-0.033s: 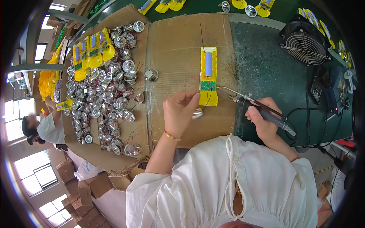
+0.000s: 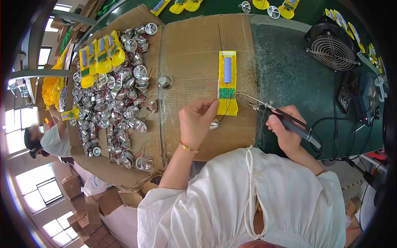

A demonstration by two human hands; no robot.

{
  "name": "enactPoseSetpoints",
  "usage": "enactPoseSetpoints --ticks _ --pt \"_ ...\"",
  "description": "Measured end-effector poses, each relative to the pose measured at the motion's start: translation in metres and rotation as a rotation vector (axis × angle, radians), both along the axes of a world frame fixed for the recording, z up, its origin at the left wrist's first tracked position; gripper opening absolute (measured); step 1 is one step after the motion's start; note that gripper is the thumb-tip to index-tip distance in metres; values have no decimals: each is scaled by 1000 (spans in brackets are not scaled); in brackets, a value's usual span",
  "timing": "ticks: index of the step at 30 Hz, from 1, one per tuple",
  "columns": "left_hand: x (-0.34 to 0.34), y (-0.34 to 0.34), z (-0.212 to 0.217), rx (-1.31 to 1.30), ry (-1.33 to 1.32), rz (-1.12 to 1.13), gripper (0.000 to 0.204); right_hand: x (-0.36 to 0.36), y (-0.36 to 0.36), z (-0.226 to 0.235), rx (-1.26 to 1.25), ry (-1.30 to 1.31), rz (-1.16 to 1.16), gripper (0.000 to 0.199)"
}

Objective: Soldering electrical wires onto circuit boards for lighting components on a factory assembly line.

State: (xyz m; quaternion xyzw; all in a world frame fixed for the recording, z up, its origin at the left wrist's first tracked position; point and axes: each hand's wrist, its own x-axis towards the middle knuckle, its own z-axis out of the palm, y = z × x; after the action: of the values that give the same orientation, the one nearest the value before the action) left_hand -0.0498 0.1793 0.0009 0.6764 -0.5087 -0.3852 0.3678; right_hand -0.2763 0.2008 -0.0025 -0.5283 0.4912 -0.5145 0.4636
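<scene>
A yellow torch half-shell [image 2: 228, 105] lies open on a cardboard sheet [image 2: 194, 49], with a blue battery [image 2: 227, 69] and a small green circuit board [image 2: 226, 92] in it. My right hand [image 2: 285, 132] grips a soldering iron [image 2: 289, 122] like a pen, and its metal tip reaches the right edge of the board. My left hand [image 2: 196, 122] pinches thin wires just left of the board. A silver reflector cup [image 2: 214, 124] lies against that hand's fingers.
A heap of silver reflector cups [image 2: 120, 103] and several yellow shells [image 2: 99, 58] fill the cardboard's left side; one reflector [image 2: 165, 81] lies apart. A black fan [image 2: 333, 49] and a soldering station [image 2: 359, 99] stand on the green mat at right. Another person [image 2: 45, 138] sits far left.
</scene>
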Motion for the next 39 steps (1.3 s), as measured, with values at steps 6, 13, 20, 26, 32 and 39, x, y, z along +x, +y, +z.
enactPoseSetpoints --ticks 6,13,20,26,32,39 --pt "-1 -3 -12 -51 133 -10 11 16 -11 -3 -62 55 18 15" --pt "-1 -5 -9 -23 119 -31 11 21 -13 -5 33 -17 13 13" --pt "0 -6 -9 -13 105 -41 12 20 -12 2 131 -150 -47 12" --pt "1 -6 -9 5 146 -34 13 11 -8 1 88 -110 -54 11" --pt "-2 -4 -8 -6 145 -6 12 7 -5 1 130 -127 -44 15" --pt "-4 -4 -12 -205 114 -68 9 6 -3 0 92 -59 -32 16"
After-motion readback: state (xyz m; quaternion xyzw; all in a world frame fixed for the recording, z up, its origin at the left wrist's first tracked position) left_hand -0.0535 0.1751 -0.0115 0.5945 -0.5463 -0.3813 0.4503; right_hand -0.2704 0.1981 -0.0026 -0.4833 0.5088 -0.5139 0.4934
